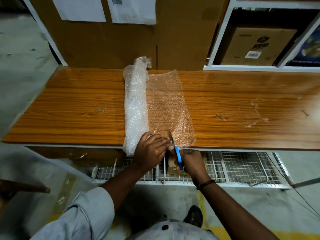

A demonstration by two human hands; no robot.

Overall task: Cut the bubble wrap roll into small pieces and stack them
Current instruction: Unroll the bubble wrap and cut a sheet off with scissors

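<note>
Head view. Bubble wrap roll (136, 108) lies on the wooden table (78, 110), running from the near edge toward the back. A sheet (168, 104) is unrolled flat to its right, still joined to the roll.

Left hand (150, 149) is at the near end, fingers laid out fairly straight and pressing the sheet down just beside the roll. It holds nothing.

Right hand (192, 161) grips the blue handles of the scissors (177, 154), just off the table's near edge. The blades point away from the person, and the tip sits in the sheet's near edge, just right of the left fingertips.

Progress, as judged: the cut is only starting. Nearly the whole length of the sheet remains uncut. No separate pieces and no stack show anywhere on the table. The roll is still thick, so many cuts are left, and all the stacking.

Wire rack (242, 163) under the table; cardboard box (256, 45) on the shelf behind.
</note>
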